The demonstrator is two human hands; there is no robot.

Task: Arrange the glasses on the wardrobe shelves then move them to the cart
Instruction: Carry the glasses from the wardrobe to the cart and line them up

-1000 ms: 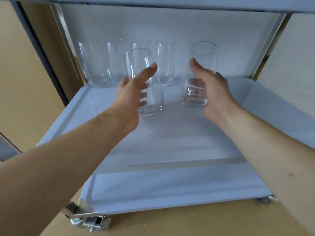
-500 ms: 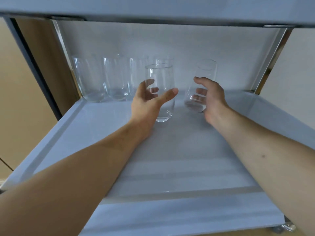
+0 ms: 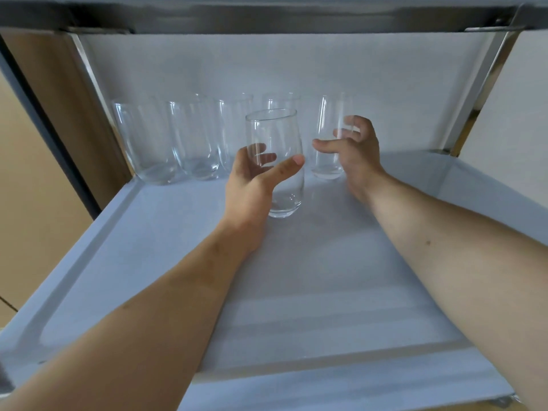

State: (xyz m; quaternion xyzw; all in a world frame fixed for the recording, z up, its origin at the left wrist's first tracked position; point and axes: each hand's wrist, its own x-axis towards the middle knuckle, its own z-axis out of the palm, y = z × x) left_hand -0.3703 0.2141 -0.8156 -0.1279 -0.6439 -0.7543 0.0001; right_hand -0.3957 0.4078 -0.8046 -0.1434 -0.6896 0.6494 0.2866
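My left hand (image 3: 252, 185) holds a clear tall glass (image 3: 278, 134) upright in the middle of the cart's pale shelf (image 3: 118, 241), thumb across its front and fingers behind it. The base of this glass is at the shelf mat. My right hand (image 3: 358, 149) curls loosely round a second clear glass (image 3: 326, 114), which stands at the right end of the back row. Its thumb crosses the front and its fingers show through the glass. Several more empty glasses (image 3: 189, 137) stand side by side along the back wall to the left.
An upper cart shelf (image 3: 267, 16) hangs low over the glasses. Metal uprights (image 3: 480, 84) frame the back corners, and the shelf has a raised rim on the left and right. Beige panels (image 3: 29, 173) lie beyond the left side.
Both hands have reached deeper into the shelf. The right-hand glass went from the shelf's middle to the back row, upright. The left-hand glass has come down onto the mat in front of the row.
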